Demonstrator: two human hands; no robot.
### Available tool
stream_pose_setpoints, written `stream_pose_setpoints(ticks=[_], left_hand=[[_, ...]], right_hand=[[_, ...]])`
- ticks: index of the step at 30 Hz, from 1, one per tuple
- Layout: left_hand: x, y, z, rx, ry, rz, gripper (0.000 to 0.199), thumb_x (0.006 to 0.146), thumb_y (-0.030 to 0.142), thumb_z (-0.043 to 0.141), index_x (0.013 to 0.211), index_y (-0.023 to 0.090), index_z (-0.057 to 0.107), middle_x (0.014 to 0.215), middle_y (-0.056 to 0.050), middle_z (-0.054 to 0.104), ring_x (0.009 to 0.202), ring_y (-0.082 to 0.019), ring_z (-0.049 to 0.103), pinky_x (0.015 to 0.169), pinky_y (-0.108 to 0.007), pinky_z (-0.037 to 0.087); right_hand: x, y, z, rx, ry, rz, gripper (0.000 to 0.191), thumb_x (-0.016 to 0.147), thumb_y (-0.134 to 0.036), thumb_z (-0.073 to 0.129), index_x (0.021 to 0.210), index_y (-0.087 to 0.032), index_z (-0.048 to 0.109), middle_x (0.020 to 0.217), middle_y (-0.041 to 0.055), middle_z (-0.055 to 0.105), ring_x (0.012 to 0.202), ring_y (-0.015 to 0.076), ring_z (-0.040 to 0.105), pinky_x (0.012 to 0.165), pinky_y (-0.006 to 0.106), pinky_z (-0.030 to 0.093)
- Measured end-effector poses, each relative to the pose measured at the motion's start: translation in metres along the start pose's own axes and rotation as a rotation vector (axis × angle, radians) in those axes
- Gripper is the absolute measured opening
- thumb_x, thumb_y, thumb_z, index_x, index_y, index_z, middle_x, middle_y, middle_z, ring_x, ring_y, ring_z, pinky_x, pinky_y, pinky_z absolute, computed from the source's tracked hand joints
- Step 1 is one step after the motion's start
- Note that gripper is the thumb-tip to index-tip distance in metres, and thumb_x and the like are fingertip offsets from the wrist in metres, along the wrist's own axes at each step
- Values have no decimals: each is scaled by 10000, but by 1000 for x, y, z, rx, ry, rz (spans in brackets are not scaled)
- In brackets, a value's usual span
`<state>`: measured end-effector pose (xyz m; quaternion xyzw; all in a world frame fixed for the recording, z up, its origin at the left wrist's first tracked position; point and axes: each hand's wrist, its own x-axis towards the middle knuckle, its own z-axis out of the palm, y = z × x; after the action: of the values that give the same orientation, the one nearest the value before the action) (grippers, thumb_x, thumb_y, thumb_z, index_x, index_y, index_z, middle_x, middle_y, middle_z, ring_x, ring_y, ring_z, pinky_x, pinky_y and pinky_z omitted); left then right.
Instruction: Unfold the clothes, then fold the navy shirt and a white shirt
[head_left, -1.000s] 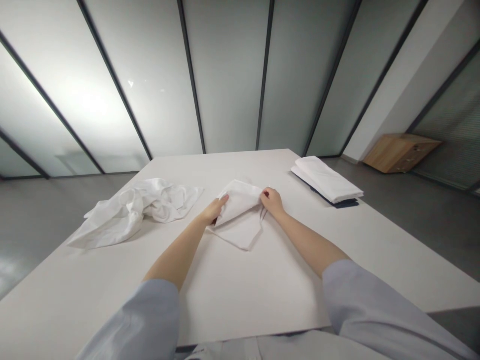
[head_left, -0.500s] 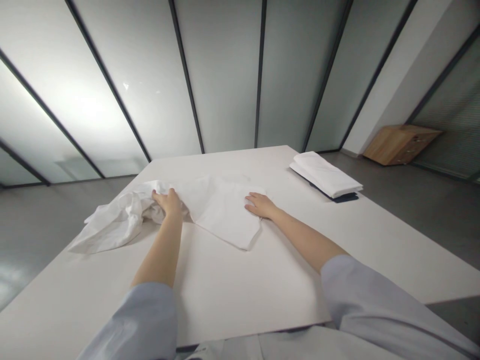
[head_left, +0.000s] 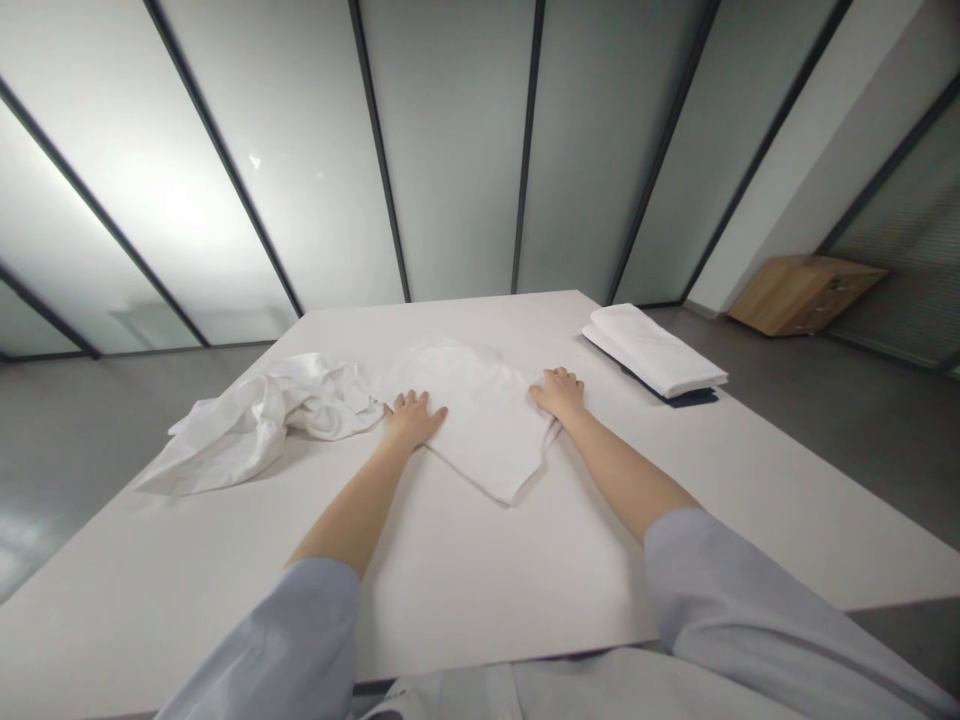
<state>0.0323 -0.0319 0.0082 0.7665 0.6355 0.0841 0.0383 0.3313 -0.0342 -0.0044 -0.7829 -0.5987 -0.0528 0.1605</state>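
Note:
A white cloth lies spread on the white table, one corner pointing toward me. My left hand rests on its left near edge with the fingers apart. On its right edge is my right hand, thumb over the fabric and fingers spread and slightly bent. To the left of my left hand lies a crumpled white cloth, bunched in loose folds. Whether the two are one piece I cannot tell, as they meet close to my left fingers.
A folded white cloth sits on a dark folded piece at the table's right side. Frosted glass panels stand behind the table. A wooden cabinet is on the floor at the far right.
My left hand has moved right, from the crumpled cloth to the spread cloth's near edge. My right hand has moved right to its right edge, and the spread cloth has shifted rightward.

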Motion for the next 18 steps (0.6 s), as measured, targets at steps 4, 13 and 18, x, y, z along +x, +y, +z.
stream_pose_setpoints(ticks=[4, 13, 18], left_hand=[[4, -6, 0, -4, 17, 25, 669, 865, 602, 405, 1374, 174, 481, 1468, -200, 418, 1371, -405, 329, 1083, -644, 206], [2, 8, -1, 10, 345, 261, 832, 793, 356, 611, 1518, 172, 248, 1602, -161, 134, 1472, -339, 93, 1156, -527, 148], [0, 11, -6, 8, 185, 538, 385, 804, 227, 571, 1176, 277, 658, 1497, -56, 425, 1449, -295, 217, 1172, -539, 81]], right_hand=[[8, 11, 3, 88, 89, 26, 240, 835, -318, 558, 977, -180, 694, 1079, 177, 623, 1050, 331, 528, 893, 480, 396], [-33, -72, -19, 780, -208, -684, 215, 862, -340, 541, 933, -203, 691, 936, 52, 689, 885, 200, 614, 806, 321, 476], [-41, -85, -25, 1097, -564, -615, 320, 883, -444, 500, 816, -195, 690, 854, 40, 719, 840, 185, 655, 797, 316, 508]])
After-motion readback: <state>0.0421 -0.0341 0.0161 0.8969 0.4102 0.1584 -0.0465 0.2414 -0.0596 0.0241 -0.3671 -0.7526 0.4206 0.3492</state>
